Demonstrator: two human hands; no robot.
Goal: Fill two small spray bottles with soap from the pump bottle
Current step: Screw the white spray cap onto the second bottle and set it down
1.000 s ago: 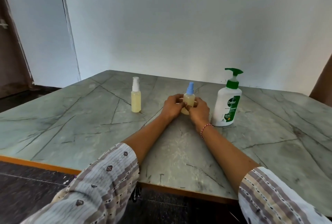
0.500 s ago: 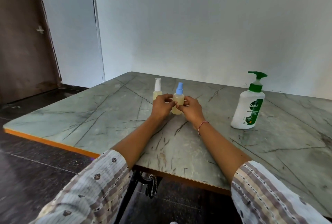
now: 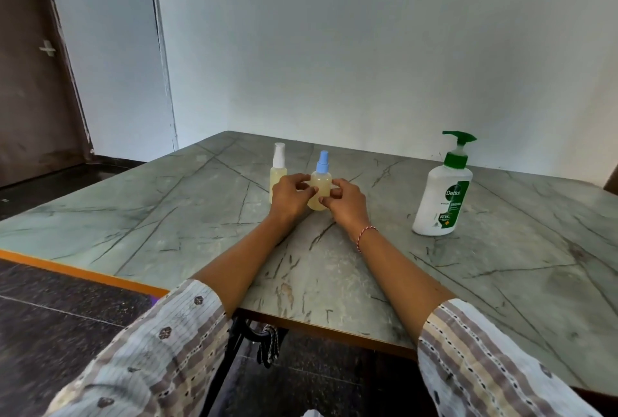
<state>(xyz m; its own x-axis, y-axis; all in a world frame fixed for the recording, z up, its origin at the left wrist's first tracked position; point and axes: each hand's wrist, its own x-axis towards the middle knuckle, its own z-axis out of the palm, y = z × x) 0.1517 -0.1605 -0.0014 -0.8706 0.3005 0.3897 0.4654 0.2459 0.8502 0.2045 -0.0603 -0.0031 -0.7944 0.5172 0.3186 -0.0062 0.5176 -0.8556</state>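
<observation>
Both forearms reach forward from patterned sleeves (image 3: 157,343) across the near edge of a grey-green marbled table (image 3: 501,282), the wrists resting low on its top, as a person steadies a blue-capped spray bottle (image 3: 321,186) between two hands. The left hand (image 3: 289,197) lies knuckles up with its fingers curled against the bottle's left side; the right hand (image 3: 346,204), a red-and-white thread bracelet (image 3: 365,237) at its wrist, mirrors it with fingertips pinching the right side. The bottle stands upright on the table toward the far edge, its yellowish fill showing between the fingers of both hands and its blue sprayer rising clear above them. Just beside it on the left, partly hidden behind the left hand, a white-capped spray bottle (image 3: 278,170) stands upright holding the same pale liquid; whether the hand touches it cannot be told. Well apart on the right, nearer the far right corner, a white pump bottle (image 3: 441,195) with a green pump and green label stands upright and untouched. A white wall (image 3: 368,48) runs behind the table, with a dark door (image 3: 30,82) at the left
</observation>
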